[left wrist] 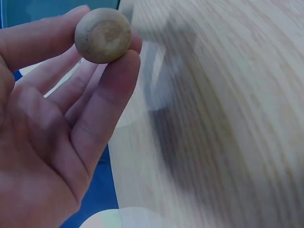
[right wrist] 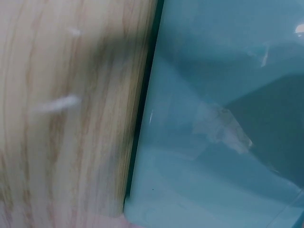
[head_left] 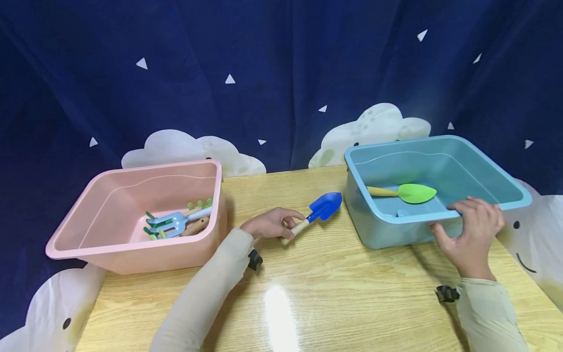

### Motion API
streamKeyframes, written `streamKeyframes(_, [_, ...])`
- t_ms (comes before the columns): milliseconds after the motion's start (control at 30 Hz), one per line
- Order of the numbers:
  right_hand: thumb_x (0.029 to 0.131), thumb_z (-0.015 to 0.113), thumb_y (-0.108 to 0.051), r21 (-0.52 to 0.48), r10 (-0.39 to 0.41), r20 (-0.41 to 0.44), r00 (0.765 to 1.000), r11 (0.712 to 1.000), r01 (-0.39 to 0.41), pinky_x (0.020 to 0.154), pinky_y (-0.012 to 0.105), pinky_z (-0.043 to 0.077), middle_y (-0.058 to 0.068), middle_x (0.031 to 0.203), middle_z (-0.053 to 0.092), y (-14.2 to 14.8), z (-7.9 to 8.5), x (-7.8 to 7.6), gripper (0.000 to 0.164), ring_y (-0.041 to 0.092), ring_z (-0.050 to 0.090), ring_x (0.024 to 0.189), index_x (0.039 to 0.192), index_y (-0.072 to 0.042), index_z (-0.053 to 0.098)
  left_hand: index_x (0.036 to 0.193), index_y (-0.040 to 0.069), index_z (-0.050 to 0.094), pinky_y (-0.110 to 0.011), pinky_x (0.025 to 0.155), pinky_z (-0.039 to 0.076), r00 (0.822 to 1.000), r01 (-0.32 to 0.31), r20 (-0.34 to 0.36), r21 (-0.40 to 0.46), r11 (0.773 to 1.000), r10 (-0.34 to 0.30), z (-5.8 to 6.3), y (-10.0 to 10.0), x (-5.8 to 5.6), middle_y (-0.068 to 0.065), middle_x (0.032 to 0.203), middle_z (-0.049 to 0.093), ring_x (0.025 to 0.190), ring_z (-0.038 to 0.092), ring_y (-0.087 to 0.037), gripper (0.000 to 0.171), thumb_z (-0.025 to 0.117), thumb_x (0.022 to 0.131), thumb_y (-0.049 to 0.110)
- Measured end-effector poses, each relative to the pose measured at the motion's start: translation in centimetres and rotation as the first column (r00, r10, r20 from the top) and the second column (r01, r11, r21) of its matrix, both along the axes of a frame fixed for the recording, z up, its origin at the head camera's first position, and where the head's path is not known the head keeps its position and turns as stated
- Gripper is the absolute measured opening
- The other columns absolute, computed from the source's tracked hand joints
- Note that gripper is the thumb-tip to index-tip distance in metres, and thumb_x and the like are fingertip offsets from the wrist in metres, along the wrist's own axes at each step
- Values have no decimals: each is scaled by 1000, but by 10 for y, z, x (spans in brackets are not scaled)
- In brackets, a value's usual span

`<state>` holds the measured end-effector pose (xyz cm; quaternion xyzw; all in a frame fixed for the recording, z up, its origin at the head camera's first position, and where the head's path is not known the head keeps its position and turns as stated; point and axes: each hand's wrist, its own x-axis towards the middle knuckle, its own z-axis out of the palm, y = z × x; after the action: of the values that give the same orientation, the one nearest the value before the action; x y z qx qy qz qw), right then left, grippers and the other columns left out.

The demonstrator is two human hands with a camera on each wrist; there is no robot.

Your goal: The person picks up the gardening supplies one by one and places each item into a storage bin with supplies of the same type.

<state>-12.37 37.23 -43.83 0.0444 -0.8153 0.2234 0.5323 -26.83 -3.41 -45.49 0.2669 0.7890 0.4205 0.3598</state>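
Between the two bins, my left hand (head_left: pixel 273 224) pinches the wooden handle of a small blue garden trowel (head_left: pixel 326 205), its blade aimed toward the blue bin. In the left wrist view the round end of the handle (left wrist: pixel 103 35) shows between thumb and fingertips. At the right, my right hand (head_left: pixel 472 237) grips the near rim of the light blue bin (head_left: pixel 382 232), fingers over the edge and thumb outside. A green trowel (head_left: pixel 415 193) with a yellow handle lies inside that bin. Only the bin's outer wall (right wrist: pixel 213 142) and the tabletop appear in the right wrist view.
On the left stands a pink bin (head_left: pixel 132 261) holding a light blue hand fork (head_left: pixel 176 222) and several other tools with green tines and wooden handles. Both bins stand on a wooden table (head_left: pixel 343 293). Behind hangs a dark blue curtain (head_left: pixel 264 44) with clouds and triangles.
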Motion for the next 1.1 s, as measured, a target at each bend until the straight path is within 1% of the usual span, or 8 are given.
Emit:
streamKeyframes(133, [81,57,-57,-7,2,6,1000,1000,-2,116,61,8,34,95,59,-4,3,2,71,55,46,107,91,13,60,141,15,55,-24,65,50,999,-39,-14,42,998,40,-3,0,1,-13,115,65,86,60,-14,59,67,86,-2])
streamKeyframes(233, [81,57,-59,-8,0,9,1000,1000,0,114,63,8,34,95,59,-4,3,2,73,55,45,107,91,13,60,142,17,53,-24,69,52,995,-97,-14,72,993,99,-4,0,2,-15,118,63,90,60,-15,60,67,87,-2])
streamKeyframes(367, [82,56,-60,-3,-3,22,1000,1000,3,115,63,8,33,96,59,-1,0,0,74,54,46,108,91,13,60,143,20,53,-26,69,54,985,-162,-51,95,982,167,-1,-1,3,-14,118,63,86,61,-16,61,67,87,0])
streamKeyframes(567, [78,57,-56,-15,-1,27,1000,1000,1,117,59,7,32,96,60,6,-6,-2,70,53,46,110,90,13,60,141,18,54,-29,68,56,970,-175,-149,110,978,190,4,0,1,-15,113,66,79,63,-14,60,66,86,0])
streamKeyframes(800, [75,59,-60,-22,-6,30,1000,1000,7,118,55,7,29,95,62,11,-12,-1,72,50,47,112,90,11,62,141,18,55,-36,67,58,951,-246,-158,130,961,265,4,8,-2,-14,109,67,74,62,-13,59,66,87,0])
streamKeyframes(900, [76,59,-61,-16,-4,18,1000,1000,4,117,57,9,29,95,62,12,-13,-2,74,50,48,111,89,11,62,142,19,53,-30,64,55,944,-272,-153,148,951,294,8,13,-3,-13,110,67,73,63,-14,59,67,87,3])
streamKeyframes(1000, [76,59,-63,-11,-3,4,1000,1000,3,116,58,10,29,94,62,13,-13,-3,74,50,48,110,89,11,62,142,20,53,-24,60,49,939,-280,-156,164,946,305,17,17,-3,-14,111,67,72,62,-15,59,68,87,4])
streamKeyframes(1100, [75,59,-62,-12,-2,-5,1000,1000,2,116,58,10,29,94,62,12,-13,-5,74,49,48,109,88,11,62,142,19,54,-23,58,45,939,-283,-151,176,943,309,27,19,-5,-14,110,68,70,60,-14,59,68,87,4])
